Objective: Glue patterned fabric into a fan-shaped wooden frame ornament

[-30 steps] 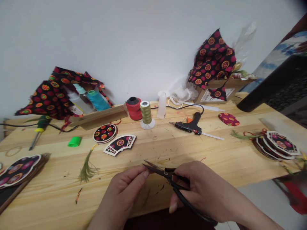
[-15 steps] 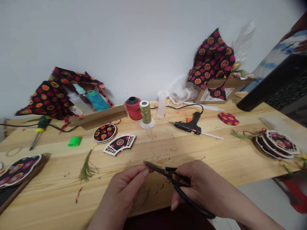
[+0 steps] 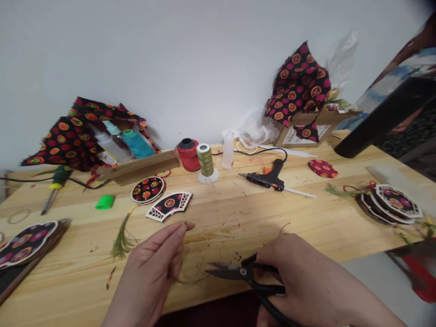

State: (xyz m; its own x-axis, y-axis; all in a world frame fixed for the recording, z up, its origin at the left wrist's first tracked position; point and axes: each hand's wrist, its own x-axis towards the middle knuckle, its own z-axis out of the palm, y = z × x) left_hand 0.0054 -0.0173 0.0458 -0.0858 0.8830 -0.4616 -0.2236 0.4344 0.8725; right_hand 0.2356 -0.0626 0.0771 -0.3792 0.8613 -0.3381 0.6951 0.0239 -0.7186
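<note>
My left hand (image 3: 155, 261) pinches thumb against forefinger. Fine olive thread (image 3: 192, 280) trails out beneath its fingers, over the table; the pinched end itself is too small to make out. My right hand (image 3: 293, 277) is wrapped round the black handles of a pair of scissors (image 3: 235, 272). Its blades point left, slightly apart, a short way from the left hand and near the loose thread. Just beyond my left hand lies a fan-shaped ornament (image 3: 170, 205), white-framed with patterned cloth. Beside it is a round ornament (image 3: 148, 190) with an olive tassel (image 3: 124, 238).
Spools of red thread (image 3: 188, 156) and olive thread (image 3: 205, 161) stand toward the wall. A glue gun (image 3: 269, 178) lies right of them. Stacked ornaments (image 3: 395, 204) sit at right, a screwdriver (image 3: 56, 188) at left. Another person's sleeve (image 3: 402, 75) shows at far right.
The scissors have drawn away from my left fingertips and dropped nearer to me. My left hand has shifted left and slightly up, and the trailing thread now shows.
</note>
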